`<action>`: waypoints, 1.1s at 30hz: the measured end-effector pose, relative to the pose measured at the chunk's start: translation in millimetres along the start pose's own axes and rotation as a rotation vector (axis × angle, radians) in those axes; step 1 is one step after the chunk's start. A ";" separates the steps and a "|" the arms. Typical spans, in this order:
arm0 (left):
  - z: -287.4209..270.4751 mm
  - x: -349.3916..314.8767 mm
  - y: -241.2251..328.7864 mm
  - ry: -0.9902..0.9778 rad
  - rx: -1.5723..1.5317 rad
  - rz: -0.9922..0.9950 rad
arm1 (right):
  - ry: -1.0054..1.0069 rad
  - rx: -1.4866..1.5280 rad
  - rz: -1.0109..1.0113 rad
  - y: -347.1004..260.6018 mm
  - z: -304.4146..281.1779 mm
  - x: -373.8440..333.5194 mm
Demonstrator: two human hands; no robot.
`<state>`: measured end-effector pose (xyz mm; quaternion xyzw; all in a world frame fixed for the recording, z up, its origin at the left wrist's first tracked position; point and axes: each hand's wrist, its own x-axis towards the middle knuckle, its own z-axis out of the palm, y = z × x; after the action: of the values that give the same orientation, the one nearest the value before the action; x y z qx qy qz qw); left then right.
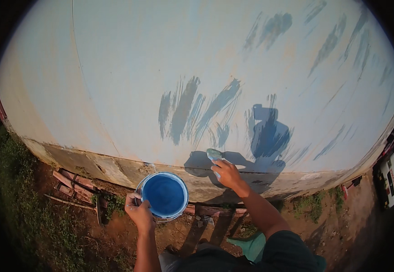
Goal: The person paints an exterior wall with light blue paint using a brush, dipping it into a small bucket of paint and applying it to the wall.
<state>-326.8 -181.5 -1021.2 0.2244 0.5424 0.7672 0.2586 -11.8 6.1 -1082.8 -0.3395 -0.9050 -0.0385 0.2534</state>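
- The person's left hand (139,210) is closed around the near rim and wire handle of a paint bucket (165,195), holding it up at about waist level, above the ground.
- The bucket is round, with a pale rim, and holds blue paint that covers the whole of its inside.
- The right hand (227,173) is wrapped around the handle of a paintbrush (214,156), fingers curled shut on it.
- The brush's bristle head points up and left, lying against or just off the lower part of the wall (115,68); contact cannot be told for sure.
- The wall is pale, broad and curved, marked with slanting blue brush strokes (192,113) in the middle and more toward the upper right.
- The person's shadow (265,140) falls on the wall just right of the brush.
- Along the wall's foot lie reddish bricks (74,181) on bare brown soil, with grass (20,190) at the left.
- A green rubber boot (250,246) shows below the right forearm.
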 end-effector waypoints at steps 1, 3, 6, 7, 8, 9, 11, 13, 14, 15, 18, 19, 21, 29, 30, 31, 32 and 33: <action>-2.2 -0.5 -3.2 -0.014 -0.008 -0.017 | 0.038 0.004 0.015 6.4 -18.4 5.0; -1.3 -2.1 -0.5 -0.031 -0.019 -0.033 | 0.149 -0.029 -0.002 19.2 -74.7 23.8; 2.1 -4.2 8.3 -0.056 0.013 -0.057 | 0.382 -0.137 -0.095 22.2 -162.9 57.8; 9.0 -5.5 13.5 -0.064 -0.014 -0.044 | 0.483 -0.196 -0.123 23.2 -187.4 66.2; 11.3 -7.1 16.8 -0.067 -0.034 -0.031 | 0.583 -0.247 -0.150 25.1 -198.2 72.5; 12.3 -8.9 17.1 -0.065 -0.030 -0.037 | 0.577 -0.244 -0.147 29.1 -199.7 75.4; 11.3 -10.7 15.7 -0.057 0.004 -0.027 | 0.791 -0.329 -0.059 33.9 -192.6 80.9; 13.2 -13.5 13.4 -0.042 -0.010 -0.024 | 0.760 -0.335 -0.032 38.8 -151.4 73.3; 12.9 -15.2 11.1 -0.032 -0.024 -0.019 | 0.731 -0.345 -0.002 38.5 -122.9 66.1; 9.8 -16.3 9.2 -0.019 -0.020 -0.019 | 0.670 -0.320 0.022 29.6 -92.9 57.6; -3.2 -18.3 4.0 0.026 -0.001 -0.026 | 0.426 -0.170 0.007 -0.7 -4.9 24.3; -8.8 -17.0 2.6 0.025 0.020 -0.037 | 0.279 -0.081 -0.018 -5.4 18.1 14.9; -13.1 -17.9 6.3 0.030 0.040 -0.041 | 0.136 0.008 -0.050 -10.3 28.7 16.1; -35.8 -15.5 22.4 0.126 0.050 0.009 | 0.568 -0.093 -0.078 -42.0 -76.2 97.3; -37.3 -16.0 22.4 0.134 0.056 0.005 | 0.562 -0.085 -0.079 -40.5 -72.3 101.9; -37.6 -17.0 22.6 0.155 0.061 0.012 | 0.588 -0.128 -0.075 -38.9 -64.9 105.3; -35.6 -16.5 21.7 0.169 0.062 0.018 | 0.615 -0.179 -0.070 -35.8 -56.2 105.9; -33.1 -15.7 19.4 0.168 0.063 0.010 | 0.595 -0.218 -0.052 -29.9 -29.9 101.6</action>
<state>-338.4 -220.6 -1014.1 0.1700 0.5848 0.7672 0.2012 -82.9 36.4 -1004.5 -0.3152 -0.7901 -0.2395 0.4680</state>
